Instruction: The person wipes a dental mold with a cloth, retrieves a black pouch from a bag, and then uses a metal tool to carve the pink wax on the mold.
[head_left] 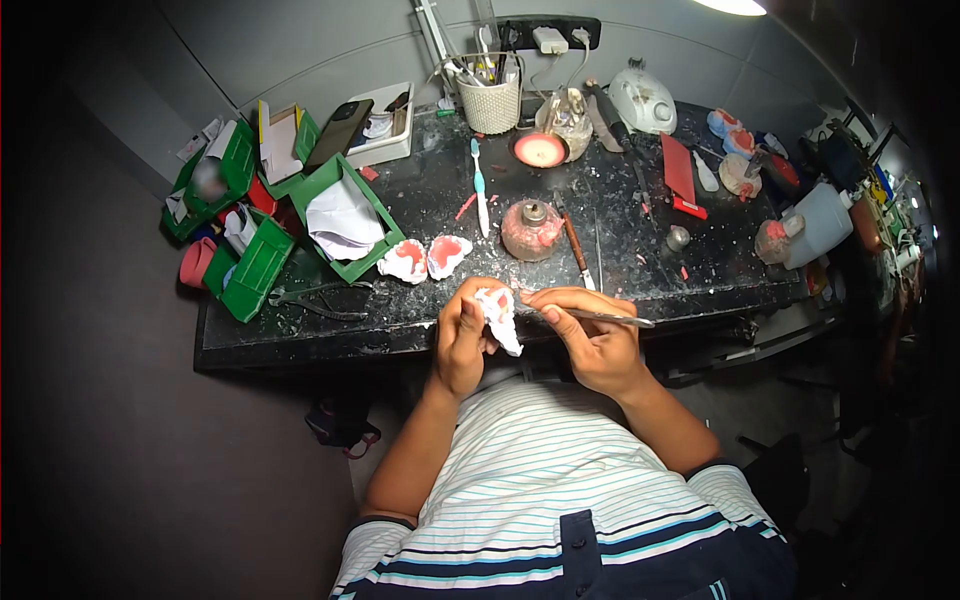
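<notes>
My left hand (460,338) is closed around a white plaster dental model (508,335) with pink wax on it, held up just in front of the bench edge. In my right hand (600,345) is a slim metal carving tool (625,320), gripped like a pen. Its handle points to the right, and its working end lies right by the model's pink part. Two more plaster models, a left one (404,262) and a right one (449,257), both lined with pink wax, rest on the bench beyond my left hand.
A round glass burner (531,232) stands beyond my hands, between a toothbrush (479,190) and a brown-handled wax knife (574,243). Pliers (325,302) and a green box (350,262) lie left. A pink wax sheet (677,172) and plastic jug (820,225) are right.
</notes>
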